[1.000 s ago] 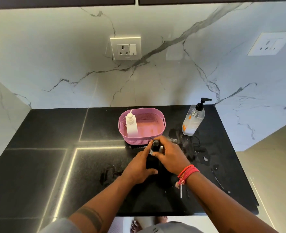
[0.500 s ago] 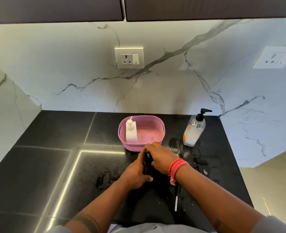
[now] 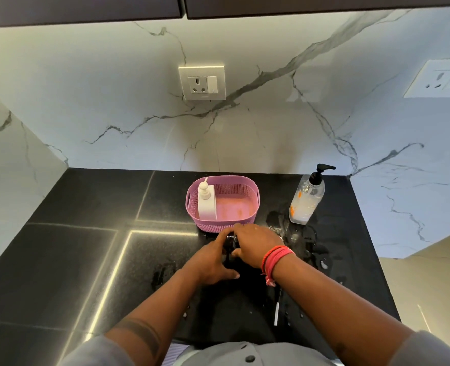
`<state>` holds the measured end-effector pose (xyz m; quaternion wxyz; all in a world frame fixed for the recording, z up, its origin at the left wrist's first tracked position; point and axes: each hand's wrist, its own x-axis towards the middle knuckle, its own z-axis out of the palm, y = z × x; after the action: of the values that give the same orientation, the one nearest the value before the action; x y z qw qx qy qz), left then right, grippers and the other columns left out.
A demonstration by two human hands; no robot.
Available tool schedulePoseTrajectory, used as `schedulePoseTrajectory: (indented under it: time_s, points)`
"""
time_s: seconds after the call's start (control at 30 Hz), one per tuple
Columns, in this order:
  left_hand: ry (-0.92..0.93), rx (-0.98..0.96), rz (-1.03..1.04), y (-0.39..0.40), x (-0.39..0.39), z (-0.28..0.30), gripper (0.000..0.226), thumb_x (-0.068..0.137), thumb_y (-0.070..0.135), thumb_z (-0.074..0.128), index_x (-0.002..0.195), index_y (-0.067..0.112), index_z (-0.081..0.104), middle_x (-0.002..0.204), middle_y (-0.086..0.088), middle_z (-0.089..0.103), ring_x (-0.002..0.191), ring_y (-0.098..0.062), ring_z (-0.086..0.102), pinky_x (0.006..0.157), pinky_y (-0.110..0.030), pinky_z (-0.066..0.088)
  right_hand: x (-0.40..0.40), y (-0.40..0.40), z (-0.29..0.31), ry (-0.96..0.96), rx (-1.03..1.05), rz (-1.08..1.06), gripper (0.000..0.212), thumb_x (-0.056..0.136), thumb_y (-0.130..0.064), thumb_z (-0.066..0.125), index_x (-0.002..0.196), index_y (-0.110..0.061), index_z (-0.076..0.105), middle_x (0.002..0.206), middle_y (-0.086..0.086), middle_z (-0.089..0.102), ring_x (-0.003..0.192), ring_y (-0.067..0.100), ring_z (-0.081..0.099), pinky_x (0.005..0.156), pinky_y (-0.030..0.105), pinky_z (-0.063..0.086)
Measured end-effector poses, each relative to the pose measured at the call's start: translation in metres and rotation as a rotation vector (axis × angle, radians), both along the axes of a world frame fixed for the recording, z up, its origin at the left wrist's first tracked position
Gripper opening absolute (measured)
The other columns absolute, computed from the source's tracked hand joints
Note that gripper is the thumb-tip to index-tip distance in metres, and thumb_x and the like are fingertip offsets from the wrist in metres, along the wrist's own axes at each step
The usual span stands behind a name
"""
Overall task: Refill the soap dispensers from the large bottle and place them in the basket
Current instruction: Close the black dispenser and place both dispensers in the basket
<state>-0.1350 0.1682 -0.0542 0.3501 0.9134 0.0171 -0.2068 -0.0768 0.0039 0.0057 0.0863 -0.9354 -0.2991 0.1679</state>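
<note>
Soap dispenser, dark-bodied (image 3: 229,256): stands on the black bench (image 3: 86,260) directly in front of the pink basket (image 3: 255,204), between both hands and largely hidden by them. Its long axis appears vertical, with the pump end uppermost just below the basket's near wall.

Left hand (image 3: 210,262): fingers wrapped round the dispenser body from the left, thumb along the near side, steadying it. Right hand (image 3: 253,244): fingers curled over the top of the dispenser, clamped on the pump cap; the judgement is that the cap is being tightened. Both hands touch the dispenser; the right hand lies nearer the basket.

Coming move, judged: lift straight up and forward over the basket's near rim. The free floor of the basket is its right half; a white dispenser (image 3: 206,202) stands upright against the left wall.

Large clear bottle (image 3: 307,202) with black pump stands upright, right of the basket and apart from it.

Surface: the bench is wet, with spilled liquid (image 3: 292,233) between the bottle and the right hand; grip may be slippery. White marble wall (image 3: 245,141) behind, with a socket (image 3: 202,82).
</note>
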Motion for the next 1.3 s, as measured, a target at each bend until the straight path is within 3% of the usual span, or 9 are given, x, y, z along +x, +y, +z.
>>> schedulePoseTrajectory:
  time_s: [0.07, 0.2, 0.37, 0.67, 0.77, 0.87, 1.03, 1.13, 1.3]
  points:
    - [-0.013, 0.017, -0.018, 0.0, 0.0, 0.002, 0.122, 0.065, 0.041, 0.092, 0.154, 0.051, 0.009, 0.135, 0.006, 0.063, 0.117, -0.016, 0.063, 0.095, -0.029, 0.048, -0.001, 0.001, 0.003, -0.02, -0.027, -0.034, 0.062, 0.085, -0.054, 0.073, 0.132, -0.019, 0.053, 0.13, 0.011, 0.056, 0.116, 0.033, 0.058, 0.093, 0.047, 0.054]
    - [-0.03, 0.063, -0.016, -0.001, 0.0, 0.0, 0.106, 0.066, 0.041, 0.093, 0.147, 0.039, 0.023, 0.122, 0.008, 0.062, 0.114, -0.017, 0.064, 0.091, -0.027, 0.049, -0.005, 0.005, 0.002, -0.083, -0.019, 0.093, 0.043, 0.092, -0.024, 0.066, 0.133, -0.02, 0.052, 0.128, 0.01, 0.054, 0.118, 0.033, 0.055, 0.092, 0.045, 0.051]
    - [-0.009, 0.072, -0.037, -0.003, 0.003, 0.007, 0.12, 0.065, 0.04, 0.094, 0.156, 0.038, 0.017, 0.139, 0.003, 0.06, 0.12, -0.017, 0.063, 0.101, -0.036, 0.053, -0.004, 0.011, 0.006, -0.032, -0.051, 0.041, 0.041, 0.094, -0.024, 0.066, 0.131, -0.013, 0.053, 0.125, 0.012, 0.064, 0.114, 0.032, 0.06, 0.09, 0.045, 0.052]
    - [0.109, -0.042, 0.195, -0.024, -0.004, -0.005, 0.139, 0.068, 0.043, 0.092, 0.163, 0.028, -0.009, 0.15, -0.007, 0.053, 0.133, -0.027, 0.055, 0.105, -0.031, 0.044, 0.005, -0.039, 0.016, 0.173, 0.289, -0.217, 0.068, 0.077, -0.064, 0.075, 0.132, -0.035, 0.047, 0.119, -0.003, 0.058, 0.106, 0.015, 0.06, 0.091, 0.038, 0.053]
    - [0.185, -0.145, 0.335, -0.036, -0.009, -0.011, 0.132, 0.069, 0.055, 0.09, 0.164, 0.025, 0.003, 0.153, -0.004, 0.053, 0.137, -0.027, 0.053, 0.114, -0.038, 0.042, 0.005, -0.071, 0.006, 0.214, 0.443, -0.48, 0.03, 0.089, -0.059, 0.064, 0.103, -0.034, 0.055, 0.086, -0.009, 0.065, 0.078, 0.006, 0.063, 0.069, 0.029, 0.049]
    - [0.195, -0.184, 0.409, -0.044, -0.008, -0.01, 0.12, 0.072, 0.061, 0.086, 0.162, 0.024, 0.015, 0.153, -0.003, 0.053, 0.136, -0.027, 0.054, 0.113, -0.038, 0.043, 0.0, -0.092, -0.019, 0.249, 0.421, -0.71, 0.017, 0.099, -0.044, 0.055, 0.092, -0.028, 0.056, 0.085, -0.002, 0.068, 0.078, 0.014, 0.065, 0.074, 0.036, 0.053]
    - [0.191, -0.149, 0.361, -0.045, -0.008, -0.004, 0.105, 0.085, 0.053, 0.08, 0.163, 0.02, 0.018, 0.154, -0.002, 0.053, 0.139, -0.027, 0.052, 0.117, -0.039, 0.04, -0.016, -0.094, -0.063, 0.49, 0.048, -0.8, 0.033, 0.095, -0.034, 0.062, 0.117, -0.01, 0.053, 0.12, 0.018, 0.068, 0.11, 0.037, 0.066, 0.091, 0.041, 0.054]
    - [0.184, -0.107, 0.38, -0.045, -0.01, 0.001, 0.088, 0.087, 0.047, 0.077, 0.157, 0.02, 0.031, 0.145, -0.003, 0.06, 0.131, -0.026, 0.058, 0.111, -0.035, 0.044, -0.033, -0.086, -0.082, 0.54, 0.062, -0.836, 0.063, 0.093, -0.039, 0.067, 0.138, -0.007, 0.036, 0.122, 0.019, 0.066, 0.109, 0.038, 0.067, 0.092, 0.046, 0.056]
    - [0.172, 0.0, 0.463, -0.041, -0.018, 0.011, 0.066, 0.083, 0.048, 0.071, 0.136, 0.017, 0.048, 0.126, -0.008, 0.066, 0.11, -0.027, 0.065, 0.096, -0.037, 0.053, -0.032, -0.08, -0.086, 0.428, 0.076, -0.852, 0.056, 0.091, -0.034, 0.069, 0.132, -0.007, 0.043, 0.125, 0.021, 0.065, 0.115, 0.039, 0.064, 0.092, 0.04, 0.052]
